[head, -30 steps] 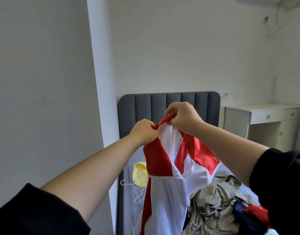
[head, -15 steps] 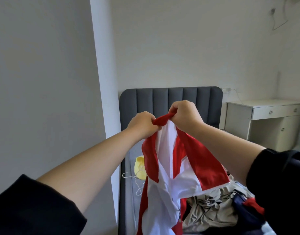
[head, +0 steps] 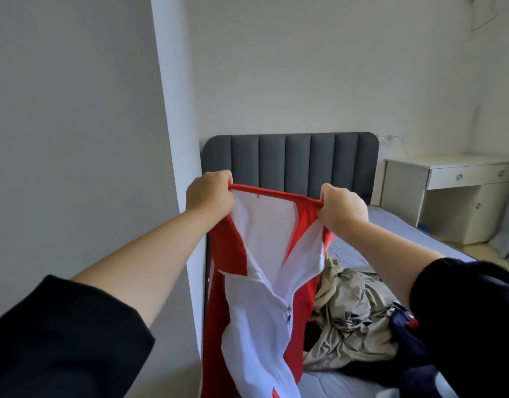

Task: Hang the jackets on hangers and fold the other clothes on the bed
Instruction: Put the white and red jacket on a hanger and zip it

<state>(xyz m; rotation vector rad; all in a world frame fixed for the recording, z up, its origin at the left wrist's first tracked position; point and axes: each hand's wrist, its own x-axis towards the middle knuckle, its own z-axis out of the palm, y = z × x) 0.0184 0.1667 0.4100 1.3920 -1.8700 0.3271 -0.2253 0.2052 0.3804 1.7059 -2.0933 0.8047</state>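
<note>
A red and white zip jacket (head: pixel 259 305) hangs in the air in front of me, above the near left side of the bed (head: pixel 396 225). My left hand (head: pixel 210 193) grips the left end of its red collar. My right hand (head: pixel 343 206) grips the right end, so the collar is stretched flat between them. The zip is partly open at the chest. A crumpled beige garment (head: pixel 353 314) lies on the mattress behind the jacket. A dark navy garment with a red patch (head: pixel 405 326) lies at the right, partly hidden by my right sleeve.
A grey padded headboard (head: pixel 290 159) stands at the far end of the bed. A white wall edge (head: pixel 172 168) runs down just left of the bed. A white desk with drawers (head: pixel 454 191) stands at the right. No hanger is visible.
My hands have moved apart along the collar, spreading the jacket open from a bunched hold. The view has tilted down and the yellow item on the bed is hidden now.
</note>
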